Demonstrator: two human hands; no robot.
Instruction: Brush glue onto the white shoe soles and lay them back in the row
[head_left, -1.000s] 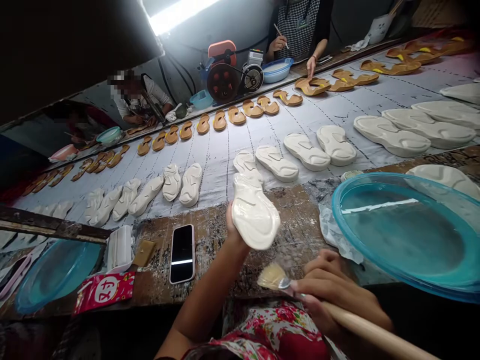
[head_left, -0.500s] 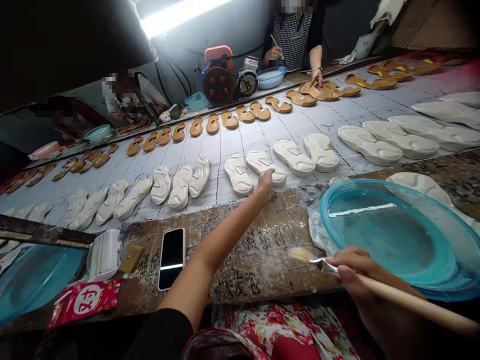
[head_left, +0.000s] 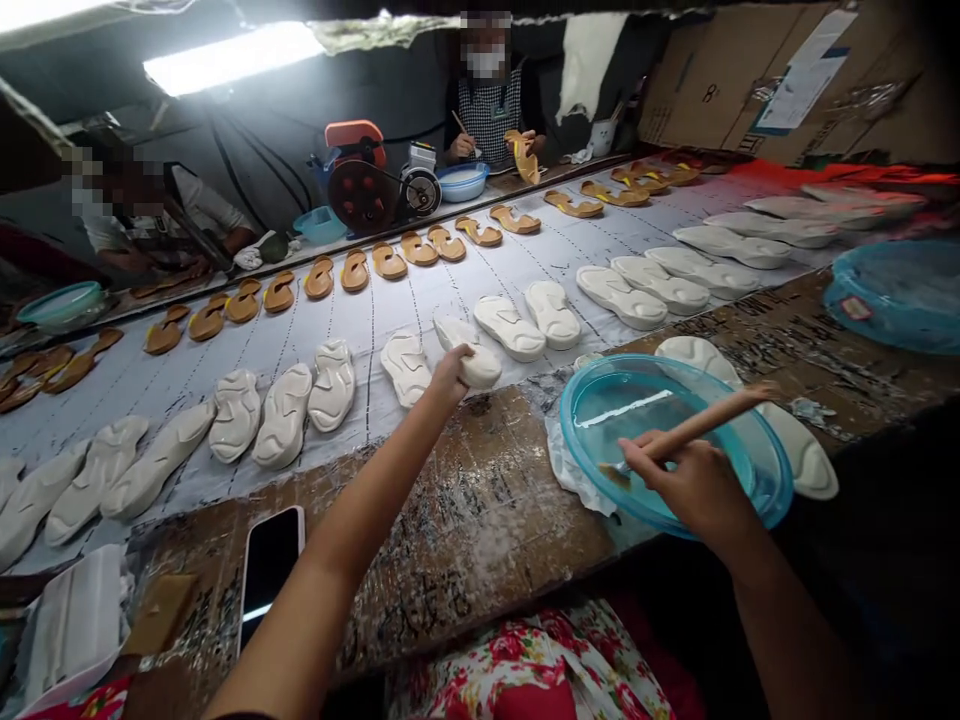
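Observation:
My left hand (head_left: 454, 372) is closed on the near end of a white shoe sole (head_left: 480, 362), which tilts up a little from the white belt (head_left: 405, 305). Other white soles flank it, one (head_left: 406, 368) to its left and a pair to its right. In my right hand (head_left: 694, 480) is a wooden-handled brush (head_left: 709, 415), its handle slanting up to the right. The brush's bristles point down at the near left side of a blue plastic basin (head_left: 780, 490) that contains a cloudy liquid.
Brown sandal uppers (head_left: 390, 260) line the belt's far side. Across it, a co-worker (head_left: 487, 100) holds a brush and a brown piece. A motorized machine (head_left: 364, 185) stands there. Near me lie a phone (head_left: 271, 570), a white box (head_left: 79, 620) and a second blue basin (head_left: 900, 300).
My left hand has taken hold of the sole and raised its near end. My right hand has brought the brush from over the table to the basin. The view has turned right.

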